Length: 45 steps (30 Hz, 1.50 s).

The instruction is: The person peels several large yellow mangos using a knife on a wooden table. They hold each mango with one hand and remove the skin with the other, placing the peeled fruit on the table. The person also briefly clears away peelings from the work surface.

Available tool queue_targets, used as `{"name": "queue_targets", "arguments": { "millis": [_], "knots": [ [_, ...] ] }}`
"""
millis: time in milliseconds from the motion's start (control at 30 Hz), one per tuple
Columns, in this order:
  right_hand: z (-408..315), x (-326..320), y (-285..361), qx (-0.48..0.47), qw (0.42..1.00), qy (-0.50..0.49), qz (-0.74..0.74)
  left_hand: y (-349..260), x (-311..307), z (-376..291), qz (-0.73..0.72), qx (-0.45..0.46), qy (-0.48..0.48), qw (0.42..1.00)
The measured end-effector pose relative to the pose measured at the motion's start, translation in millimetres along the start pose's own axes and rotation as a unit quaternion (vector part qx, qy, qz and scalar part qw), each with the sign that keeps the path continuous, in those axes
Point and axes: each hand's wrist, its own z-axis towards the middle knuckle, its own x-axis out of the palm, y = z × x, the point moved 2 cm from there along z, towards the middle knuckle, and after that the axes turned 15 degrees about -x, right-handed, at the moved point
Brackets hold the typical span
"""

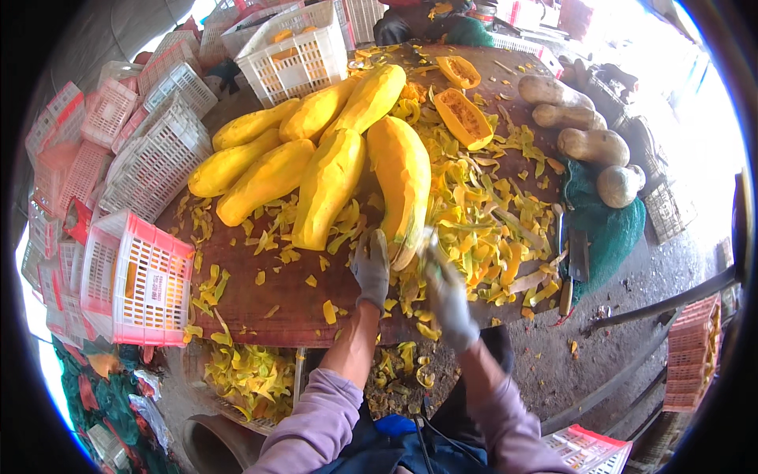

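A large, mostly peeled yellow squash lies lengthwise before me, with some rind still on its near end. My gloved left hand holds that near end from the left. On its right side is my gloved right hand, blurred and partly curled; a tool in it is too blurred to name. Several peeled squashes lie to the left and behind. Heaped peelings cover the table to the right. Two squash halves with orange flesh, one cut face showing seed pulp, lie at the back.
A white plastic crate stands at the back left, a red-and-white crate at the left edge. Unpeeled squashes, green netting and a cleaver are at the right. Peelings fill a container below. Another person's dark clothing shows at the far side.
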Motion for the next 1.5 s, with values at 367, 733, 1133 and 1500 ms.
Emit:
{"name": "queue_targets", "arguments": {
  "millis": [367,733,1133,1500],
  "knots": [
    [-26,23,-7,0.160,0.986,0.034,0.029,5,5,3,-0.107,0.043,0.030,0.993],
    [-14,33,-3,-0.023,0.951,0.100,-0.293,34,20,11,-0.027,0.075,-0.040,0.996],
    [50,34,32,-0.010,0.973,0.093,-0.210,11,8,-4,-0.051,0.006,0.006,0.999],
    [53,24,8,-0.037,0.960,0.084,-0.265,-3,0,-9,0.002,0.021,0.011,1.000]
  ]
}}
